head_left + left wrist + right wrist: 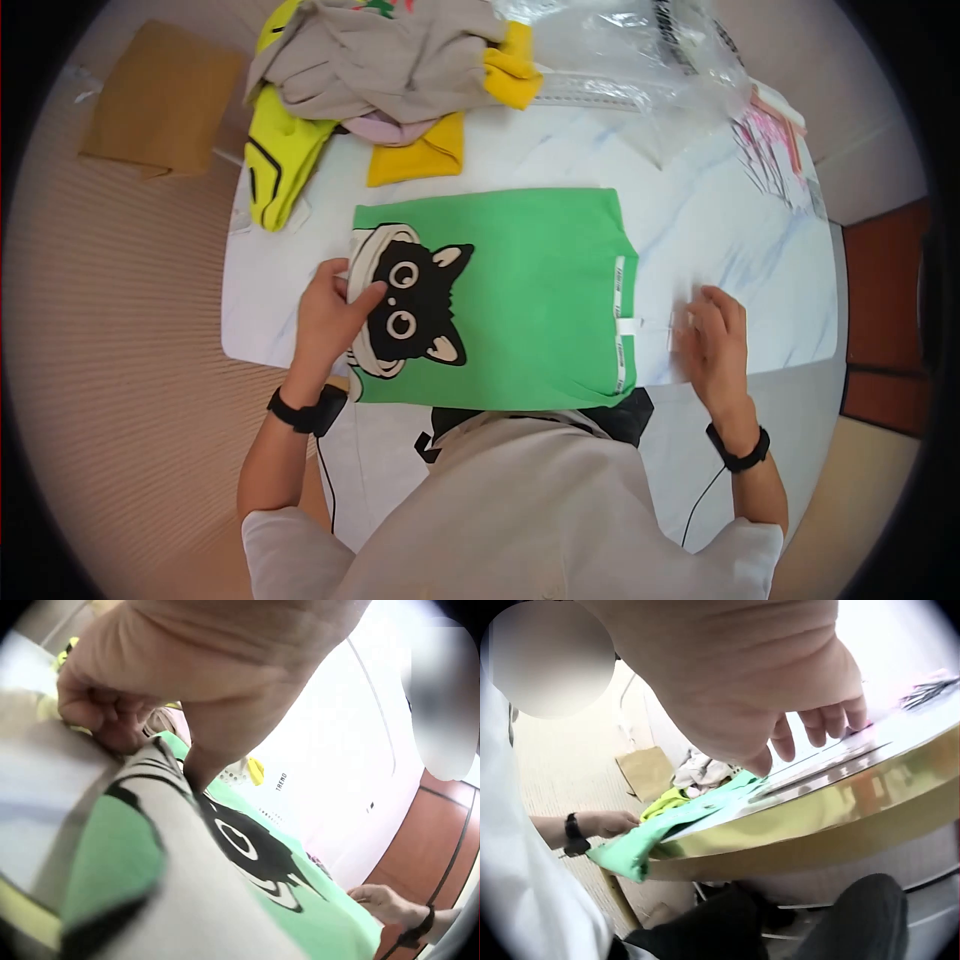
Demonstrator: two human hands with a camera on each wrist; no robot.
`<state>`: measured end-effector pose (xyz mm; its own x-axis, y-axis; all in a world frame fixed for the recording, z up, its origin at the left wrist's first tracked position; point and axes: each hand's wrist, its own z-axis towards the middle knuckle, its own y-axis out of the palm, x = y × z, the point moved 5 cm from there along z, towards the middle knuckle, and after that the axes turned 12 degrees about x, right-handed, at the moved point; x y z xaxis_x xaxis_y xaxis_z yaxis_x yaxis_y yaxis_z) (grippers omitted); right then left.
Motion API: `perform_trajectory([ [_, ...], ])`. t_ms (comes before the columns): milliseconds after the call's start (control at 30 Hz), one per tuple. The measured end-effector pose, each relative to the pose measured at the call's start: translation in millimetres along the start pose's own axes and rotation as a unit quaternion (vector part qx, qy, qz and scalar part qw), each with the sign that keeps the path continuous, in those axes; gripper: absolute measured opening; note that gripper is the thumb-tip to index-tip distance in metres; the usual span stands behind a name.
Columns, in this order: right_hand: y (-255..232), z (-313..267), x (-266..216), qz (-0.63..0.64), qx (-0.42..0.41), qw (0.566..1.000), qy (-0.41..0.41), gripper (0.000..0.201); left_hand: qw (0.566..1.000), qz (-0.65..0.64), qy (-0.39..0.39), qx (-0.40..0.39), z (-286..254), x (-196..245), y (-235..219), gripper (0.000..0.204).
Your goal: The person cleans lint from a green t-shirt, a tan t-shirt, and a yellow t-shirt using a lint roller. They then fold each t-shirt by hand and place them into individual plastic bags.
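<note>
A green garment (530, 290) with a black cat print (418, 300) lies flat on the table, folded into a rough rectangle. Along its right end runs a white lettered tape (619, 340) with a small white label. My left hand (335, 315) pinches the left edge by the print, thumb on top and fingers beneath; the left wrist view shows the cloth (187, 847) raised at that hand. Past the garment's right end, my right hand (715, 345) is off the cloth, blurred, its fingers loosely bent and holding nothing visible. In the right wrist view those fingers (816, 727) hang over the tabletop.
Piled at the back left are a grey garment (390, 65), yellow cuffs (420, 155) and a neon-yellow piece (285, 150). Clear plastic packaging (640, 60) lies at the back. A brown paper bag (165, 95) stands beyond the table. The rounded edge (795, 814) curves before me.
</note>
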<state>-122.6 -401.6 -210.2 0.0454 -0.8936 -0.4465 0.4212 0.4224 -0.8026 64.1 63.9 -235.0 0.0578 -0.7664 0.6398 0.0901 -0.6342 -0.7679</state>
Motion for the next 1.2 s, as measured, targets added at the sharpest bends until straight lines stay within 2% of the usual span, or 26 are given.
perform_trajectory([
  [33,2.3,3.2,-11.3,0.002,0.012,1.000,-0.025,0.044,0.999,-0.037,-0.030,-0.017,1.9,-6.0,3.6,0.054],
  [67,3.9,9.9,-34.1,-0.002,-0.020,0.998,-0.065,0.049,0.999,-0.017,-0.001,-0.033,0.7,5.1,1.3,0.044],
  [100,9.8,10.9,-47.7,0.026,-0.062,0.994,-0.086,0.057,0.999,0.011,-0.015,-0.036,-0.8,6.1,2.6,0.038],
  [133,19.1,10.6,-58.5,0.055,-0.085,0.991,-0.087,0.060,0.996,0.062,0.058,0.023,-2.6,8.7,3.2,0.035],
  [167,29.4,9.1,-68.7,0.083,-0.107,0.987,-0.088,0.064,0.994,0.026,0.087,0.068,-7.7,12.5,3.8,0.032],
  [267,55.3,2.5,-83.5,0.009,-0.116,0.988,-0.101,0.070,0.998,0.029,0.023,0.052,-15.5,20.6,-1.9,0.031],
  [300,58.5,5.9,-84.8,0.020,-0.123,0.987,-0.101,0.071,0.998,0.041,0.009,0.044,-18.7,21.3,-3.1,0.030],
  [333,59.8,6.9,-84.3,0.031,-0.129,0.986,-0.101,0.072,0.997,0.041,0.018,0.070,-21.6,17.6,-6.3,0.029],
  [400,73.0,9.6,-108.9,0.037,-0.133,0.985,-0.106,0.073,0.992,0.032,0.045,0.110,-6.6,-16.5,-27.0,0.027],
  [433,80.4,11.3,-123.6,0.044,-0.145,0.981,-0.122,0.073,0.994,0.043,0.017,0.097,3.5,-32.0,-39.1,0.024],
  [500,91.0,16.3,-150.0,0.059,-0.168,0.973,-0.149,0.073,0.992,0.032,0.032,0.115,19.4,-61.1,-63.5,0.023],
  [567,104.6,19.2,-170.5,0.081,-0.182,0.962,-0.185,0.071,0.994,0.013,-0.018,0.107,35.5,-91.9,-89.0,0.032],
  [633,116.2,22.8,-188.8,0.113,-0.197,0.950,-0.214,0.071,0.989,0.022,-0.096,0.112,50.7,-122.7,-112.6,0.029],
  [733,129.1,22.6,-203.7,0.135,-0.191,0.947,-0.221,0.068,0.982,0.021,-0.116,0.149,71.7,-167.4,-137.7,0.028],
  [833,131.6,23.3,-205.9,0.128,-0.198,0.946,-0.222,0.067,0.973,0.045,-0.128,0.184,87.7,-191.3,-153.1,0.030],
  [1033,116.5,20.7,-177.8,0.104,-0.191,0.956,-0.198,0.065,0.963,0.115,-0.115,0.217,100.5,-186.8,-170.7,0.032],
  [1067,111.1,20.9,-172.0,0.102,-0.184,0.958,-0.193,0.065,0.958,0.170,-0.118,0.200,103.0,-181.1,-174.0,0.038],
  [1167,92.2,22.8,-147.5,0.145,-0.160,0.965,-0.150,0.062,0.891,0.318,0.058,0.319,92.2,-124.6,-168.3,0.051],
  [1200,85.3,23.7,-137.3,0.178,-0.137,0.967,-0.123,0.057,0.910,0.296,0.043,0.286,95.6,-105.9,-163.8,0.062],
])
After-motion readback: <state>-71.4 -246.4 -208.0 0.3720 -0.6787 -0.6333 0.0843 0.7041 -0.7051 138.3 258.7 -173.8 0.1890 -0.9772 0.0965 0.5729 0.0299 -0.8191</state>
